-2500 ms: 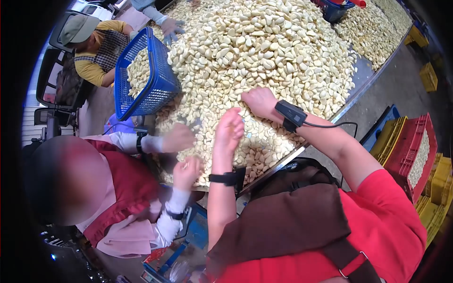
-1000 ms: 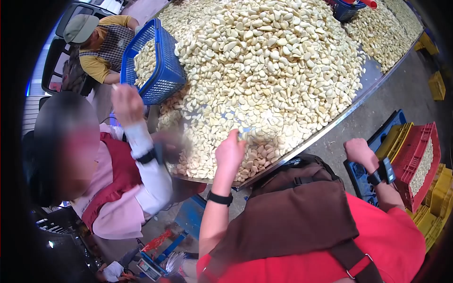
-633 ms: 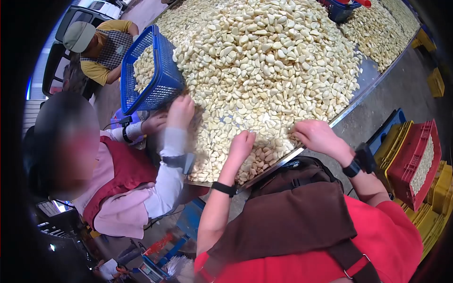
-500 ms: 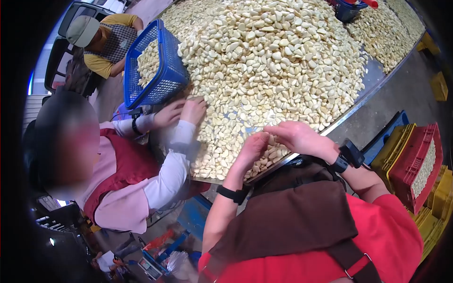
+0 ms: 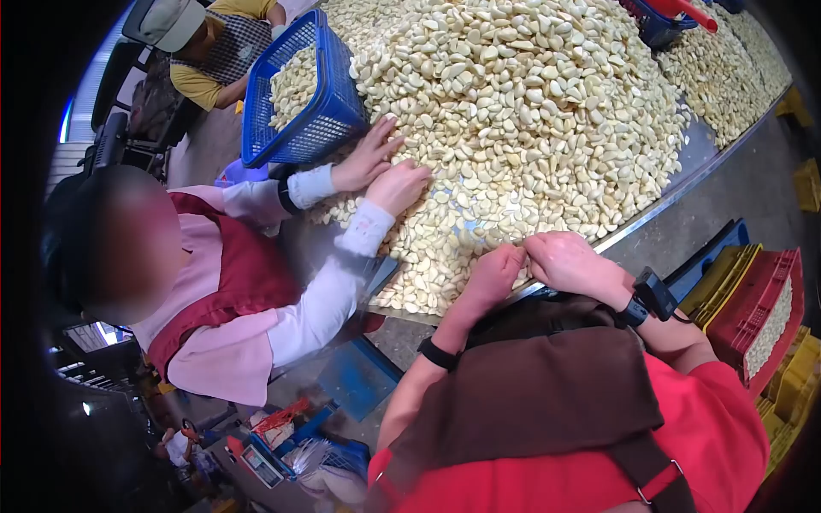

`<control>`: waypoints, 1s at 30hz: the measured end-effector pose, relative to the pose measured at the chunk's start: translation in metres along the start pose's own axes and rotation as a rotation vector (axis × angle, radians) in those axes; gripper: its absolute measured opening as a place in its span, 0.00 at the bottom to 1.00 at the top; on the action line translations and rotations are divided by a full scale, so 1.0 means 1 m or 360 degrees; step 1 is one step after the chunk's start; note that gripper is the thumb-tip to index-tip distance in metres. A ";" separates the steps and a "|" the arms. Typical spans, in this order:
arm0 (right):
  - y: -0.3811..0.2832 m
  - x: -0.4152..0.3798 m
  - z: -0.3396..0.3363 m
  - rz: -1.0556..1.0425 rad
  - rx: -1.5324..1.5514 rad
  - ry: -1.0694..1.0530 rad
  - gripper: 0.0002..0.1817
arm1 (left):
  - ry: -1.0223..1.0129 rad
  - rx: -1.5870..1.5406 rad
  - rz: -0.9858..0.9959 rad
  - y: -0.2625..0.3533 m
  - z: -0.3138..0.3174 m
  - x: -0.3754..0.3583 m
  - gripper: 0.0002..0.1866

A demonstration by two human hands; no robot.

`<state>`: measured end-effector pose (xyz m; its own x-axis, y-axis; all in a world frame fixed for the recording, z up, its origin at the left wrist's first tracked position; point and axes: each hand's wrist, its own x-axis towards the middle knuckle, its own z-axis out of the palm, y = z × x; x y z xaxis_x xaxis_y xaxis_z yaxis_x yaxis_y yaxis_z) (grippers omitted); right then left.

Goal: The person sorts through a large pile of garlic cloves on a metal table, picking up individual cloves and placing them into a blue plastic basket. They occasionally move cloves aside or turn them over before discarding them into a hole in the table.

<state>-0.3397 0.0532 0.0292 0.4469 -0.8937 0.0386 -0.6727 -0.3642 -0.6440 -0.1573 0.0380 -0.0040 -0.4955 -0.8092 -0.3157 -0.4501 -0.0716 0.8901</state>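
Note:
A large heap of pale peeled garlic cloves (image 5: 513,111) covers the metal table. At its near edge my left hand (image 5: 496,275) is closed, fingers curled inward over the cloves. My right hand (image 5: 569,262) faces it, also closed, with its fingertips almost against those of my left. Whatever lies between the fingers is hidden from me. Looser cloves (image 5: 428,278) are spread to the left of my hands, with bits of table surface showing through.
At left, a co-worker's hands (image 5: 385,175) rest on the cloves beside a blue basket (image 5: 329,120) holding more cloves. Another person (image 5: 218,51) stands beyond the basket. The metal table edge (image 5: 637,224) runs along my side. Red crate (image 5: 753,321) and yellow crates (image 5: 791,376) are stacked at right.
My right hand's outstretched fingers have curled in, and both hands have drawn together at the table edge. The co-worker's hands have shifted over the cloves. The whole view has turned slightly.

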 end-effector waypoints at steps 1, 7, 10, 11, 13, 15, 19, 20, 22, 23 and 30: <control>-0.001 -0.002 -0.003 0.0052 -0.0001 -0.0051 0.06 | -0.0004 0.0004 0.0000 0.005 -0.001 -0.001 0.21; 0.008 -0.011 -0.007 0.0150 0.0291 -0.0013 0.07 | -0.0206 0.0026 0.0132 0.025 0.000 -0.002 0.18; 0.015 -0.020 -0.013 0.0356 0.0833 -0.0026 0.08 | -0.0054 0.0135 0.0343 0.033 0.002 -0.007 0.14; 0.021 -0.029 -0.017 0.0364 0.0856 0.0086 0.08 | 0.0047 0.0114 0.0126 0.032 -0.005 -0.010 0.14; 0.037 -0.058 -0.044 0.0642 0.0676 0.0008 0.10 | 0.0305 0.0303 -0.0301 0.031 -0.031 -0.019 0.17; 0.057 -0.093 -0.069 0.1036 -0.0308 -0.0678 0.13 | 0.0579 0.0778 -0.0483 0.003 -0.067 -0.037 0.24; 0.070 -0.136 -0.075 0.0970 -0.0798 -0.0850 0.14 | 0.0521 0.1461 -0.0972 -0.016 -0.087 -0.069 0.18; 0.068 -0.129 -0.073 0.0950 -0.0790 -0.0849 0.14 | 0.0533 0.1470 -0.0988 -0.018 -0.089 -0.070 0.18; 0.046 -0.090 -0.071 0.0742 -0.0569 -0.0485 0.13 | 0.0431 0.1343 -0.0798 -0.023 -0.091 -0.064 0.18; 0.037 -0.069 -0.066 0.0676 -0.0459 -0.0369 0.12 | 0.0326 0.1328 -0.0805 -0.034 -0.089 -0.059 0.19; 0.040 0.029 0.052 0.0398 -0.0288 -0.0476 0.08 | 0.0424 0.1257 -0.0830 -0.071 -0.089 -0.055 0.20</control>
<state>-0.3235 0.0266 -0.0349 0.3904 -0.8548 -0.3418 -0.8627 -0.2101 -0.4600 -0.0319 0.0360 -0.0200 0.0466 -0.8987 -0.4360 -0.9801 -0.1254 0.1537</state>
